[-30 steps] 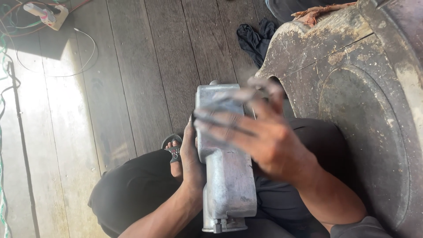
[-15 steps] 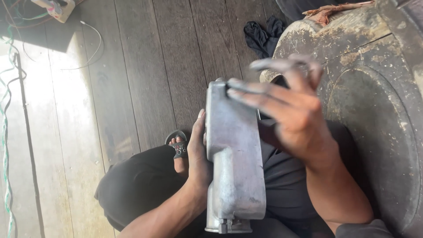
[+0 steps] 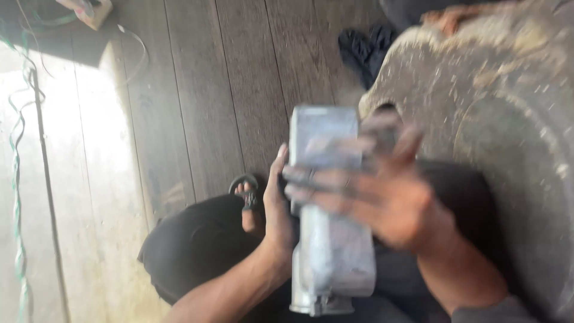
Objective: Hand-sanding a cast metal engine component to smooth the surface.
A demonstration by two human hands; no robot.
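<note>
Gripping the casting point(image 3: 332, 263) edgewise with my left hand point(image 3: 276, 209), right hand point(image 3: 382, 191) spread flat on it—stiff, heavy, grimy-slick.

A rough workshop is suggested — bare floor planks point(image 3: 197, 90) are seen, loose cables point(image 3: 24, 119) are strewn at one side, and a large grimy round metal slab point(image 3: 508, 119) is set alongside.

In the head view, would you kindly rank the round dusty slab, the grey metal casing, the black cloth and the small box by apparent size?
1. Round dusty slab
2. Grey metal casing, though it is nearer the camera
3. Black cloth
4. Small box, cut off by the frame edge, so unsure against the cloth
</note>
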